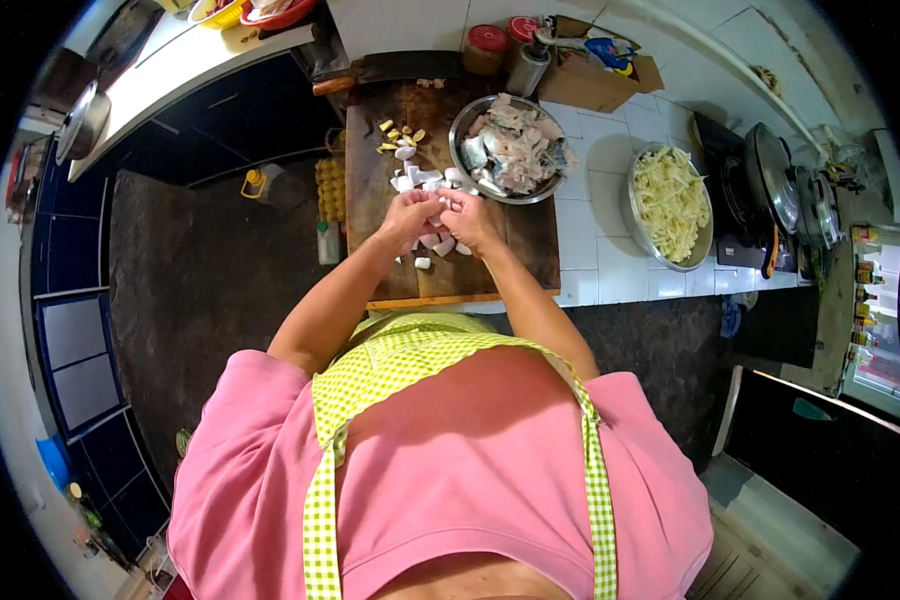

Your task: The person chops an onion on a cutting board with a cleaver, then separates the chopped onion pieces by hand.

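Both my hands meet over a dark wooden board (520,250), among several white and pinkish pieces (423,263). My left hand (408,219) has its fingers closed at the fingertips. My right hand (468,219) pinches close beside it, the fingertips almost touching. A small pale thing shows between them, too small to name. Yellow pieces (400,136) lie farther back on the board. A metal bowl (458,135) of raw fish-like pieces (515,150) rests at the board's back right, just beyond my right hand.
On the white tiled counter (578,250) stand a bowl of pale shreds (671,203), a stove with a lidded pan (773,178), red-lidded jars (486,50) and a cardboard box (590,85). A knife-like dark blade (410,67) lies along the board's back edge.
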The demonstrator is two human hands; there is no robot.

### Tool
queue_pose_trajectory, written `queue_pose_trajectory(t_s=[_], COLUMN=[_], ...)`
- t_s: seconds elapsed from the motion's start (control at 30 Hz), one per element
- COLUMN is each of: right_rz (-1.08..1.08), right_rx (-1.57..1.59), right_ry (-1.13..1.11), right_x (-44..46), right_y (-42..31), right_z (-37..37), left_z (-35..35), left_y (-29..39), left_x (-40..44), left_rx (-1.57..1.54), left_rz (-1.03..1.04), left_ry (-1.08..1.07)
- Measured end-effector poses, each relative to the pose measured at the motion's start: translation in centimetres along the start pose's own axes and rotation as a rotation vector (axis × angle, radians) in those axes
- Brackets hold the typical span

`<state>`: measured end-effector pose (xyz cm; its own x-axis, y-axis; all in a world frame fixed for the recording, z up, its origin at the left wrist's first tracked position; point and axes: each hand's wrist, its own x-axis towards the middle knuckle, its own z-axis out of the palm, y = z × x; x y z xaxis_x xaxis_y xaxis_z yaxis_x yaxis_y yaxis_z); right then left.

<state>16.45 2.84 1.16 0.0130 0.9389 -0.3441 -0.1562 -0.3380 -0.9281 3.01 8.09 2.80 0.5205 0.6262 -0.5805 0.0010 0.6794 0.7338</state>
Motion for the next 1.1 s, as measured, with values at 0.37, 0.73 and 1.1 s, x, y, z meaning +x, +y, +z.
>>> queue_pose_trajectory(t_s=[0.37,0.73,1.1], right_rz=[0.251,0.110,0.287], right_rx=[0.341,0.318,0.597], right_ry=[0.133,0.181,0.483], right_x=[-2.0,-1.1,-1.5], right_y=[-3.6,-0.6,-1.8], right_z=[0.5,0.0,0.5], left_z=[0.0,-0.5,-3.2], left_y=[0.7,1.0,3.0], left_x=[-0.7,-1.3,3.1], left_rx=[-0.238,0.204,1.042], left_rz=[-0.036,0.001,0.642], left_ry=[-0.093,-0.100,0.377])
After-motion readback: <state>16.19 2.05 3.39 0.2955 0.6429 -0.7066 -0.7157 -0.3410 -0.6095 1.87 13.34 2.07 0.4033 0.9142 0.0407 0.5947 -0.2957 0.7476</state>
